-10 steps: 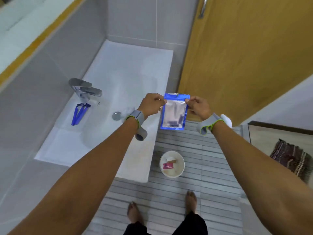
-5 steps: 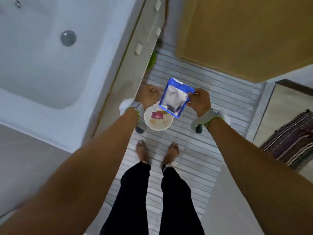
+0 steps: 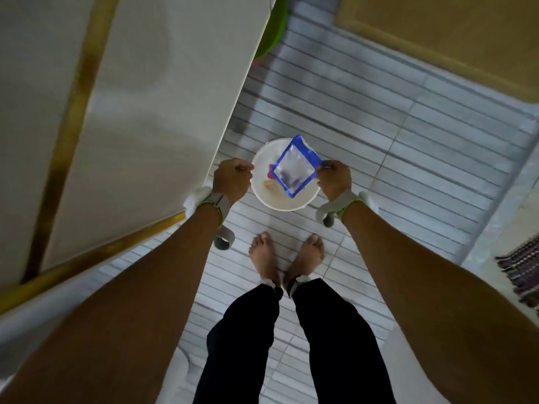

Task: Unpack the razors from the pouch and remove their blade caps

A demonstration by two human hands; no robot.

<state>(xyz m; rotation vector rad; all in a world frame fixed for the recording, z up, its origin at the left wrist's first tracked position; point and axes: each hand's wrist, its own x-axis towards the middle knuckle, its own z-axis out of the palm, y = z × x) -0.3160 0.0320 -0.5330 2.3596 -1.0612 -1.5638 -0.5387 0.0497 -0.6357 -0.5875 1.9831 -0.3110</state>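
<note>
Your left hand (image 3: 233,179) is hemmed in by the white cabinet side (image 3: 163,118) just to its left. Below the pouch (image 3: 295,166), the white bowl (image 3: 262,193) takes the floor space. Right and far, the tiled floor (image 3: 408,170) lies open up to the wooden door (image 3: 452,33)

One camera sits on the person's head. It looks almost straight down past both arms to the feet (image 3: 287,259) and the floor (image 3: 408,158) far below. The hands are closer.
</note>
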